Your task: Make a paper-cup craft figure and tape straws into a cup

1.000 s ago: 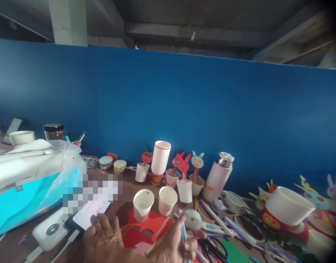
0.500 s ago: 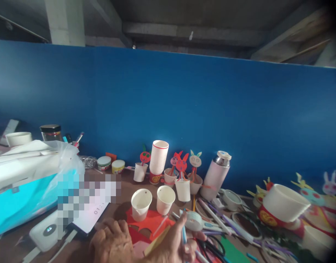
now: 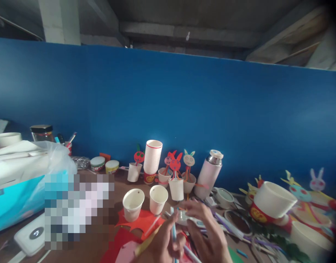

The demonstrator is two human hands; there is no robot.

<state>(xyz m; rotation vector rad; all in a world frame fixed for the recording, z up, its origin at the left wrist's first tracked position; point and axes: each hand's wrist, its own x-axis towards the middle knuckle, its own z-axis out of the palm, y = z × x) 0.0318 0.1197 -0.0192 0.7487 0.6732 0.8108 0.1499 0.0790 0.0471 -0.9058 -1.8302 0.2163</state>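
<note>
My left hand [image 3: 166,237], thumb upward, is closed around a pale blue-and-white straw [image 3: 174,233] held upright. Beside it, my right hand [image 3: 207,228] curves over a roll of clear tape [image 3: 181,216], its fingers apart; whether they touch the roll cannot be made out. Under and left of the hands lie a cut orange-red paper [image 3: 137,224] and a pink paper [image 3: 126,252]. Two white paper cups [image 3: 133,206] with small holes near their rims stand just beyond, one on the orange-red paper.
Behind stand a stack of paper cups [image 3: 153,157], cups with rabbit-faced paper figures [image 3: 175,164] and a pink thermos [image 3: 209,175]. Straws, a ring-shaped item [image 3: 237,221] and more cups [image 3: 274,199] crowd the right. A power bank [image 3: 31,233] and a blue bag [image 3: 17,204] are left.
My right hand has moved from the left, near the phone, across to the tape on the right. My left hand keeps the straw. The view has turned slightly right.
</note>
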